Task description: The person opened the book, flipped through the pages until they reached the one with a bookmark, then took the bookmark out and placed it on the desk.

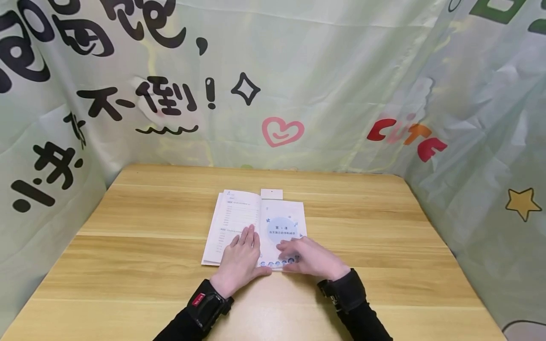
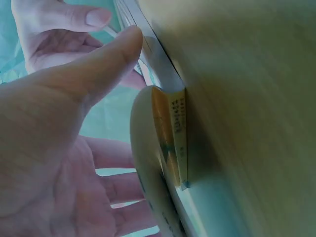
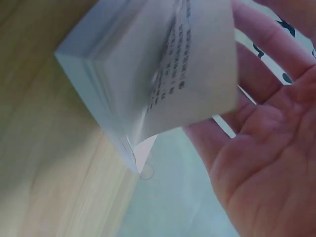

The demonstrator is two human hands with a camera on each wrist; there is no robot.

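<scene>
A book [image 1: 243, 210] lies spread on the wooden table, its left page lined with text and its right page [image 1: 283, 220] bearing a pale blue circle. My left hand [image 1: 241, 258] rests on the left page beside the fold, fingers straight, thumb along the lower edge. The left wrist view shows the printed spine [image 2: 178, 128] below that thumb. Over the lower right page is my right hand [image 1: 313, 255], its fingers slightly bent. In the right wrist view a leaf [image 3: 202, 64] stands lifted, with the right fingers [image 3: 264, 74] extended behind it and partly hidden.
A small white card [image 1: 271, 194] juts out past the book's top edge. Wooden table surface [image 1: 371, 222] extends around the book. Printed cloth [image 1: 324, 85] hangs behind the table and along both sides.
</scene>
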